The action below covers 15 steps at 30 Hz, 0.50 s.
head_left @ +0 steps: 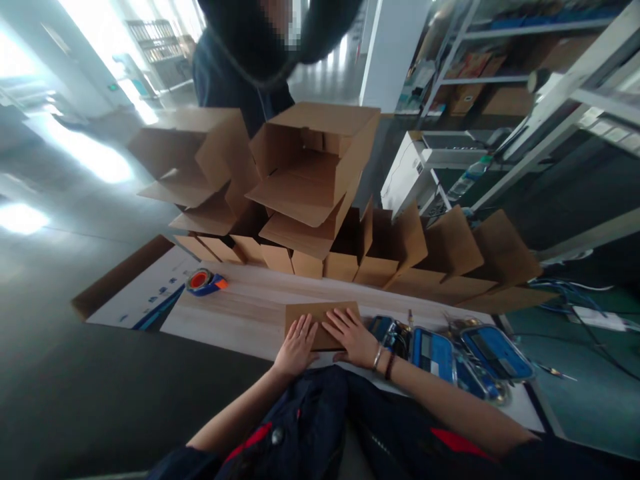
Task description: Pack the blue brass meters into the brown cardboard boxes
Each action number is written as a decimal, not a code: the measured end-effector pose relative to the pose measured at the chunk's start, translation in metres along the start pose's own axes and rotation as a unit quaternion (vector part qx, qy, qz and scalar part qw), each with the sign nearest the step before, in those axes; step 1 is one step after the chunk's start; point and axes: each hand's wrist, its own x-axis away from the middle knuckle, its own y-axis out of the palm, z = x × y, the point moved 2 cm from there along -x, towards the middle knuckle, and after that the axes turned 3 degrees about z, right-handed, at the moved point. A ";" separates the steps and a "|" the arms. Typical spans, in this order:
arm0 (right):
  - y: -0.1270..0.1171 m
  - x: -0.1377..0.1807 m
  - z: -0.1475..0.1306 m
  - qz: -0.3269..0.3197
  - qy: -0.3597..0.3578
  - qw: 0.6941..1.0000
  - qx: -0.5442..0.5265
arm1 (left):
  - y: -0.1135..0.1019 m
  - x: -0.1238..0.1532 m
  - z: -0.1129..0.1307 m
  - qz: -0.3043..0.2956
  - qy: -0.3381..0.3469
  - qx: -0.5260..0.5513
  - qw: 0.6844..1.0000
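A small flat brown cardboard box (323,311) lies on the table in front of me, its top closed. My left hand (297,343) rests on its left part with the fingers stretched out. On the right part lies my right hand (353,335), palm down and fingers spread. Just right of that hand are several blue-and-clear cases (434,355) holding tools. A blue tape dispenser (204,283) with an orange core sits further left on the table. The underside of the box is hidden.
Several open cardboard boxes (310,180) stand along the table's far edge, some stacked. A printed white carton (145,287) lies at the left end of the wooden table (240,313). A person (235,80) stands behind the boxes. Cables (575,300) lie at right.
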 end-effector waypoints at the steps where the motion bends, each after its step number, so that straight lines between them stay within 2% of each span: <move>1: 0.003 0.001 -0.001 -0.004 0.008 1.000 -0.010 | 0.007 0.002 0.000 0.004 -0.003 -0.002 1.000; 4: 0.008 -0.001 -0.005 -0.019 0.013 0.999 -0.046 | 0.026 -0.002 0.003 0.017 -0.019 -0.003 1.000; 6: 0.004 -0.006 -0.005 -0.033 0.000 0.997 -0.074 | 0.031 -0.013 0.007 0.020 -0.020 0.013 1.000; 8: -0.014 -0.015 -0.002 -0.037 -0.019 0.994 -0.101 | 0.027 -0.026 0.012 0.013 -0.015 0.044 0.999; 9: -0.032 -0.021 0.002 -0.019 -0.027 0.993 -0.111 | 0.022 -0.031 0.014 0.008 -0.004 0.065 0.998; 11: -0.089 -0.036 0.016 0.084 -0.032 0.990 -0.110 | 0.009 -0.039 0.015 0.002 0.010 0.111 0.994; 12: -0.126 -0.043 0.024 0.179 -0.015 0.980 -0.089 | 0.003 -0.040 0.015 0.000 0.014 0.132 0.991; 14: -0.209 -0.056 0.040 0.376 0.018 0.926 0.008 | -0.002 -0.040 0.013 0.000 0.000 0.156 0.988; 15: -0.249 -0.063 0.046 0.426 0.020 0.902 0.069 | -0.002 -0.039 0.010 0.000 -0.015 0.158 0.987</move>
